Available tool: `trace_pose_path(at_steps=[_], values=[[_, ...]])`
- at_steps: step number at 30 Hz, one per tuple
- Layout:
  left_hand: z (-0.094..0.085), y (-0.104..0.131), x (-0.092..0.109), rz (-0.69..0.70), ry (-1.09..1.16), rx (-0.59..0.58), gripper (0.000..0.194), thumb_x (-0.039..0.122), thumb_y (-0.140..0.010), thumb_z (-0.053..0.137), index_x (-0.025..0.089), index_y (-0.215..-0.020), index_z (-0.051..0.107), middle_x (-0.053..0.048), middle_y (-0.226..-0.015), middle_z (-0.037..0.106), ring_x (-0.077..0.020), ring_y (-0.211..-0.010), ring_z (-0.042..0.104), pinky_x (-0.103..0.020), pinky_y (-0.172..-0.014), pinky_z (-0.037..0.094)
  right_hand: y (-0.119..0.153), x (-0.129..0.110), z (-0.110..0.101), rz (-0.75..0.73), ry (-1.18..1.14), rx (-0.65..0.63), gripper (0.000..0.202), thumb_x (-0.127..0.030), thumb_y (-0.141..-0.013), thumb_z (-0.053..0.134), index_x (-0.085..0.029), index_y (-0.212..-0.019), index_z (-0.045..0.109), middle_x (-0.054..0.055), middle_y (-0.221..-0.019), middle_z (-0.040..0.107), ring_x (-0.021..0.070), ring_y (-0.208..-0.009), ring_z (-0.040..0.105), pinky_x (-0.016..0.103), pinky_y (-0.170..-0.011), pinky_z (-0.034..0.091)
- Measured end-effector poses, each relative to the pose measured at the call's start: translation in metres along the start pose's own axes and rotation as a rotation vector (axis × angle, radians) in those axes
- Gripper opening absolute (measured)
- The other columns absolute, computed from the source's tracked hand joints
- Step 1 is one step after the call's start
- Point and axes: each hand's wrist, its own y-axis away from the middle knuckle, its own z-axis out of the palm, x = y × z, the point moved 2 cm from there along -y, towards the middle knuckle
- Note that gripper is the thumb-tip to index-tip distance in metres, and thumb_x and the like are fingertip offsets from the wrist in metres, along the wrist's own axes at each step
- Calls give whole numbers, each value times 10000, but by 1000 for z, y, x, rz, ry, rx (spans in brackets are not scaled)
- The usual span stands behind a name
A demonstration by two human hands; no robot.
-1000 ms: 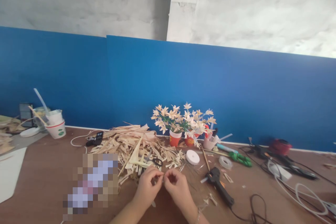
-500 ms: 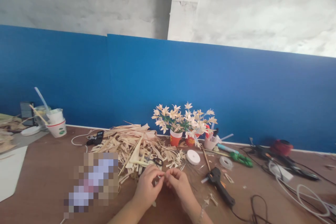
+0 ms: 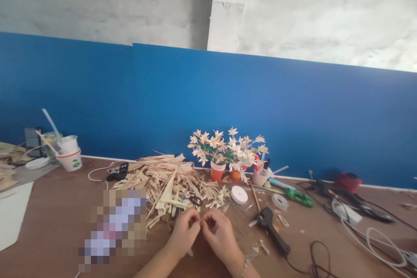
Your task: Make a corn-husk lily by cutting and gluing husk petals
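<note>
My left hand (image 3: 185, 234) and my right hand (image 3: 220, 235) meet fingertip to fingertip low in the middle of the view, just above the brown table. Both are closed in a pinch, and whatever they hold is too small to make out. A heap of dry, pale husk strips (image 3: 169, 178) lies beyond my left hand, with black-handled scissors (image 3: 195, 200) at its near edge. Behind the hands stand pale husk flowers (image 3: 215, 142) in a red paper cup (image 3: 217, 171). A white tape roll (image 3: 239, 195) lies beyond my right hand.
To the right lie a black glue gun (image 3: 272, 231), a clear tape ring (image 3: 280, 201), green twine (image 3: 298, 197) and tangled cables (image 3: 371, 239). A white cup (image 3: 71, 159) stands at the left. A blue partition (image 3: 208, 95) rises behind the table. One object at the left is pixelated.
My right hand has turned slightly, its fingers more curled. The fingertips of both hands have moved a little lower and to the left.
</note>
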Motion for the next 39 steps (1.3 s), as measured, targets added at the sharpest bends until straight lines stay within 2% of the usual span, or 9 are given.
trace_pose_path(at_steps=[2, 5, 10, 14, 18, 24, 39], values=[[0, 0, 0, -2, 85, -44, 121, 151, -694, 375, 205, -585, 372, 30, -585, 385, -131, -580, 393, -247, -558, 330, 0, -1, 0, -32, 31, -1, 94, -107, -716, 509, -174, -663, 547, -5, -647, 549, 117, -607, 504, 193, -573, 374], [-2, 1, 4, 63, 87, -50, 207, 192, -759, 353, 206, -553, 331, 16, -601, 393, -140, -614, 405, -257, -590, 336, -1, 0, -1, -25, 43, 35, 97, -110, -725, 506, -174, -661, 541, -2, -643, 559, 118, -601, 514, 191, -570, 383], [-4, 2, 5, 56, -34, 14, 223, 295, -841, 402, 195, -645, 441, 3, -663, 458, -151, -664, 445, -255, -628, 350, -2, -1, -4, 7, 2, 53, 117, -171, -767, 514, -174, -663, 567, 9, -636, 582, 128, -591, 530, 197, -561, 401], [-4, 1, 4, 56, -34, 34, 256, 321, -860, 404, 192, -644, 451, 7, -659, 456, -145, -660, 453, -243, -630, 359, -3, -2, -6, 19, -63, 71, 151, -228, -801, 513, -174, -694, 606, 24, -660, 607, 142, -615, 550, 207, -578, 421], [-5, 0, 2, 20, 58, 71, 268, 342, -860, 412, 192, -639, 444, 17, -628, 436, -135, -633, 457, -230, -611, 372, -4, 0, -8, 37, -126, 147, 168, -261, -816, 521, -169, -724, 627, 37, -681, 628, 152, -629, 574, 208, -589, 441], [-5, 0, 1, 17, 106, 89, 277, 347, -850, 434, 186, -627, 465, 23, -602, 437, -126, -598, 455, -219, -580, 378, -5, 6, -7, 47, -115, 183, 176, -278, -820, 526, -168, -728, 629, 39, -686, 633, 151, -624, 578, 200, -578, 438], [-6, 2, 5, 85, 2, 187, 276, 326, -839, 449, 185, -605, 486, 8, -606, 464, -140, -610, 464, -226, -589, 379, -4, 6, -7, 97, -98, 263, 241, -356, -839, 493, -167, -749, 613, 63, -715, 634, 178, -664, 580, 244, -631, 454]])
